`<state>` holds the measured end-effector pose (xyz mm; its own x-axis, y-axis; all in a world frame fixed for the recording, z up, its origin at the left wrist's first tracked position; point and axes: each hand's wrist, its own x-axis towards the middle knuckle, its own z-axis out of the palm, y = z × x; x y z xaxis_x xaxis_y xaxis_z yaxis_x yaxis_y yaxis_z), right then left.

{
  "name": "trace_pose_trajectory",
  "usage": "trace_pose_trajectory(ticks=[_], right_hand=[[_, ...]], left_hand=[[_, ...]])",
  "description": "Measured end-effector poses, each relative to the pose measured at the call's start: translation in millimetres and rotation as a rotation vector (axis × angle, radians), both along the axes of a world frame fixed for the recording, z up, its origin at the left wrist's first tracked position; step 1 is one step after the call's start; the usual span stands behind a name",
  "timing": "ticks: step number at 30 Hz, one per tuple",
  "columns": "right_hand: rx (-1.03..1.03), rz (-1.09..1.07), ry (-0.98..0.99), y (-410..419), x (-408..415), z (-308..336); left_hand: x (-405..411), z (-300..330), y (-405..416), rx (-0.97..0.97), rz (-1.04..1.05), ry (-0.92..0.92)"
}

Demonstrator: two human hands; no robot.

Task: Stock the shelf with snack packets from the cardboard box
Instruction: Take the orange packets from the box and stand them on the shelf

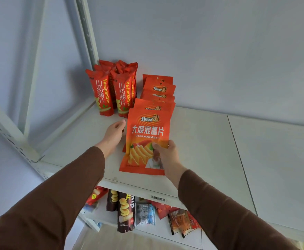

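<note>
Up front, the right hand (165,156) pinched an orange packet (145,141) at its lower right edge, upright on the shelf (210,150) before its row (157,94); the left hand (114,134), fingers relaxed, touched the packet's left side.

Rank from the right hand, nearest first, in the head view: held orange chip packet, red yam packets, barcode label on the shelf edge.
From the right hand:
1. Orange chip packet: in its grip.
2. Barcode label: just below, on the shelf's front edge.
3. Red yam packets: back left corner.
</note>
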<state>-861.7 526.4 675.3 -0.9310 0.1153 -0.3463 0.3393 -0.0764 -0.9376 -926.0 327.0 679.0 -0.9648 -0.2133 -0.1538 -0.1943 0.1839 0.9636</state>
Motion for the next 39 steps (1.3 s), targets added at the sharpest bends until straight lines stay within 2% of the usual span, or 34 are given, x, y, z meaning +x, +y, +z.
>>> trace_pose_trajectory(ticks=[7, 18, 23, 26, 31, 36, 39], right_hand=[[0.029, -0.092, 0.007, -8, 1, -4], [0.036, -0.112, 0.009, -14, 0, -5], [0.341, -0.121, 0.221, -4, 2, -2], [0.513, 0.005, 0.430, 0, 12, 8], [0.803, 0.357, 0.768, -14, 40, 21], [0.774, 0.647, 0.960, -30, 100, 1], [0.741, 0.816, 0.984, -33, 150, -29]], left_hand=[[10, -3, -9, -0.077, -0.015, -0.001], [31, -1, -3, -0.172, -0.049, 0.043], [50, 2, -6, -0.360, -0.024, 0.086], [72, 7, -9, -0.507, 0.013, 0.137], [140, 11, -19, -0.765, 0.045, 0.181], [249, -6, -12, -0.861, 0.200, 0.032], [334, -30, -2, -0.849, 0.304, -0.101]])
